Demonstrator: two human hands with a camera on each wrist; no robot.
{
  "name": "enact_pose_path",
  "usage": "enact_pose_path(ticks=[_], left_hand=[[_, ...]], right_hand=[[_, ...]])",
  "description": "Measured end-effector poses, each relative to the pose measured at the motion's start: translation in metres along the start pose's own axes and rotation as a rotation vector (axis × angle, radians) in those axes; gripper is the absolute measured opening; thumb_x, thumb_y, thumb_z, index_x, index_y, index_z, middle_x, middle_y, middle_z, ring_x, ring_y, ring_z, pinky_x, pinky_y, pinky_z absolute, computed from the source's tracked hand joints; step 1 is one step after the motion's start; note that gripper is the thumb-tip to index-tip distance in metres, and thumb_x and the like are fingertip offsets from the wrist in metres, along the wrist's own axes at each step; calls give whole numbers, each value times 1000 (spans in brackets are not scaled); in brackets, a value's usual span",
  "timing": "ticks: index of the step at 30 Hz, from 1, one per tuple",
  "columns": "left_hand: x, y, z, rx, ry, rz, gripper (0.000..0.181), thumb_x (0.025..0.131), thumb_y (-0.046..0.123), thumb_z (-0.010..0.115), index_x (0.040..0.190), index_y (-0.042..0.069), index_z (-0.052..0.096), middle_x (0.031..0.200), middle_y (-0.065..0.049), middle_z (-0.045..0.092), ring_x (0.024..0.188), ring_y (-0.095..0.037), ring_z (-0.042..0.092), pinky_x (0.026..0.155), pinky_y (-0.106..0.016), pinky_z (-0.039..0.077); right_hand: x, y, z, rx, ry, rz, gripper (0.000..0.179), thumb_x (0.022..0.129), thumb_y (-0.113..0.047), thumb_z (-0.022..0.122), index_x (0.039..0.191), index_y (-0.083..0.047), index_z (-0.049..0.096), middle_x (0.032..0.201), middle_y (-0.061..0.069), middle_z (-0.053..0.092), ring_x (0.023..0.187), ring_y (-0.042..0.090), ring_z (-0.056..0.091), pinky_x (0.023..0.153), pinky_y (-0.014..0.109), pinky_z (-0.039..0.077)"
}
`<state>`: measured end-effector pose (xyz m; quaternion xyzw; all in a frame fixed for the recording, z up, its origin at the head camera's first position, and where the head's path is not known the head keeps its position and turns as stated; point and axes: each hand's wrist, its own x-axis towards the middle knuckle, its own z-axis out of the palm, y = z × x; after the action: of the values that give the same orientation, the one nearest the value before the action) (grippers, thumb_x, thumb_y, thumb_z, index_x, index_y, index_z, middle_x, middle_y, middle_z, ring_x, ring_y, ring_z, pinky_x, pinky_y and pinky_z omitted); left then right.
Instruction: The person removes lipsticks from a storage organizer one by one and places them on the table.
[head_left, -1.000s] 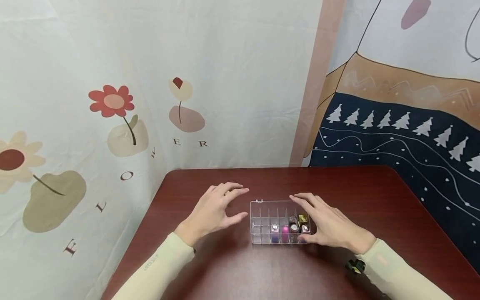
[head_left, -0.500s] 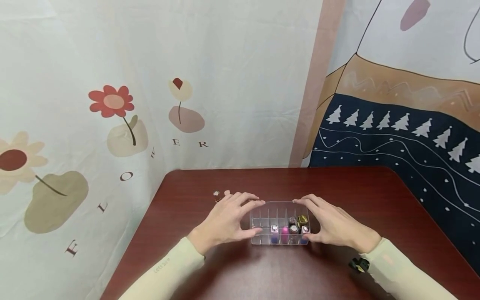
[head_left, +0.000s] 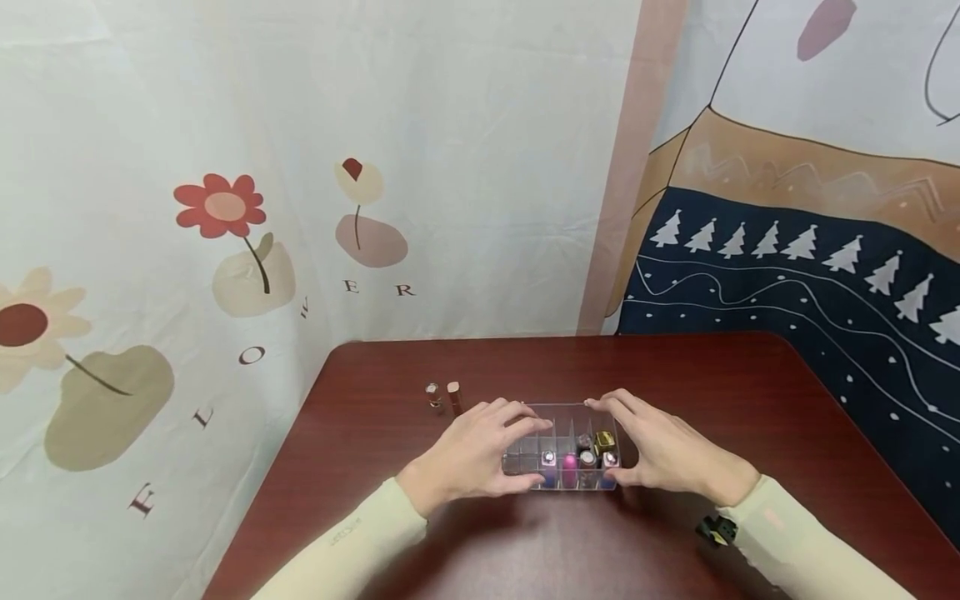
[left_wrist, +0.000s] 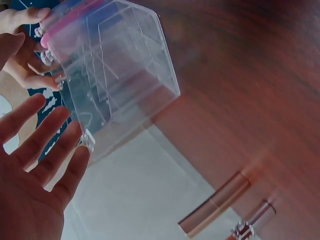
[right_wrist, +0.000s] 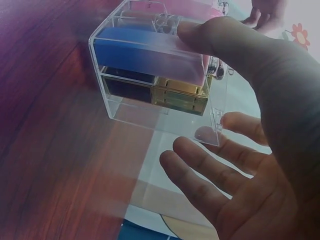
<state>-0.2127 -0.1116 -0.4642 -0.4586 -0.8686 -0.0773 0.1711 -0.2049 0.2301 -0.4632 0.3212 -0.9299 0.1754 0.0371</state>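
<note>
A clear compartment box (head_left: 570,417) stands on the table, with several lipstick tubes in its right half. Among them are a pink tube (head_left: 570,470), a blue-bodied tube (right_wrist: 145,52) and a gold-capped tube (right_wrist: 182,95). My right hand (head_left: 671,446) holds the box's right end, thumb at the front and fingertips at the back rim. Over the box's left end, my left hand (head_left: 476,450) reaches with spread, fairly straight fingers. In the left wrist view, its little finger overlaps a clear clip (left_wrist: 87,140) on the box corner.
Behind my left hand, a rose-gold tube (head_left: 454,397) and a smaller tube with an ornate silvery part (head_left: 433,394) stand upright on the dark red table (head_left: 675,367). Printed cloth (head_left: 480,167) hangs along the table's back and sides.
My left hand has moved right from beside the box to over its left end, bringing the two standing tubes into view. My right hand has stayed nearly still at the box's right end.
</note>
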Motion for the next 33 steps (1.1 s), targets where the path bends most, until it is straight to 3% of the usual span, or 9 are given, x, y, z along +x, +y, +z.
enact_pose_path(ticks=[8,18,28,33], left_hand=[[5,9,10,-29,-43,11,68,95,65,89,149,27,75,134,8,77,121,-12,76,108,-31,65],[10,12,15,-111,-110,-20,62,97,57,92,147,21,78,125,4,75,98,-8,73,91,-26,67],[13,15,18,-103,-118,-15,42,105,53,86,130,20,79,107,4,77,78,-1,60,75,-22,63],[13,15,19,-108,-97,6,33,110,49,81,126,20,79,104,6,76,77,0,62,75,-21,64]], right_hand=[[2,0,-1,3,6,-33,99,80,-32,110,164,-14,60,145,4,66,107,13,69,79,31,65],[2,1,-2,2,-8,-14,101,79,-33,110,164,-15,59,145,3,66,108,13,69,81,33,67],[3,1,-1,0,-5,-21,101,79,-32,110,164,-14,59,144,3,66,105,12,68,79,31,64],[3,1,-1,-3,-2,-22,100,79,-32,110,164,-15,60,144,3,66,105,12,67,77,29,63]])
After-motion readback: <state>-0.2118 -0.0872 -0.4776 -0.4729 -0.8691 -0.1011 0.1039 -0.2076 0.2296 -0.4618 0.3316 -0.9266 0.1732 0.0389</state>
